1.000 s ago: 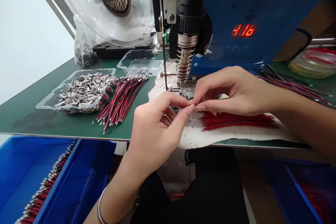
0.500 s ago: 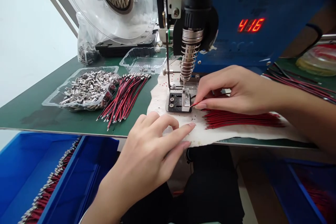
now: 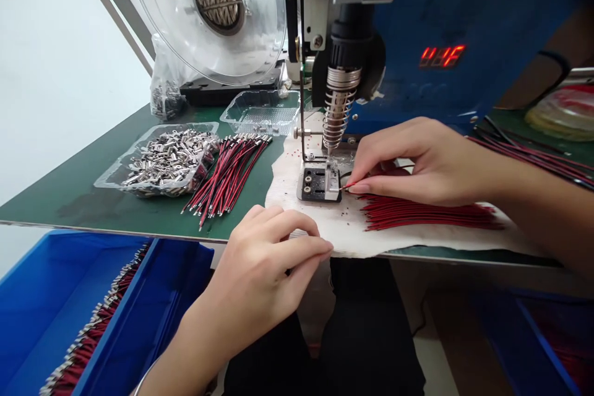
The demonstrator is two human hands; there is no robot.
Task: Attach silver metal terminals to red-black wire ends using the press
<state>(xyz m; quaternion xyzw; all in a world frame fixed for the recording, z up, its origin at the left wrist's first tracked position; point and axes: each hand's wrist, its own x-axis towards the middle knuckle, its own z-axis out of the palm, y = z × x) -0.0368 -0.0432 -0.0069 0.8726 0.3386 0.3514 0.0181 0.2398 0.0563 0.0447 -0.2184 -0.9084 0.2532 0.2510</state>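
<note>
My right hand point(image 3: 413, 164) pinches a red-and-black wire point(image 3: 349, 185), its red end at the small clear block point(image 3: 332, 179) on the black fixture point(image 3: 310, 184). The spring-wrapped soldering iron point(image 3: 341, 108) points down from the machine, its tip just above that block. Under my right hand lies a bundle of red-and-black wires point(image 3: 427, 215) on a ribbed white cloth point(image 3: 352, 241). My left hand point(image 3: 273, 260) rests by the table's front edge, thumb and index fingertips pressed together, with nothing visible between them.
A clear tray of metal connectors point(image 3: 171, 158) sits left, beside a pile of wires with metal ends point(image 3: 232, 173). Behind are another clear tray point(image 3: 260, 114) and a large clear reel point(image 3: 260, 31). A blue bin point(image 3: 106, 334) stands below left; the blue machine point(image 3: 417, 93) rises behind.
The thumb and index finger of my left hand have come together from apart. My right hand still holds the wire at the fixture. The view has shifted slightly.
</note>
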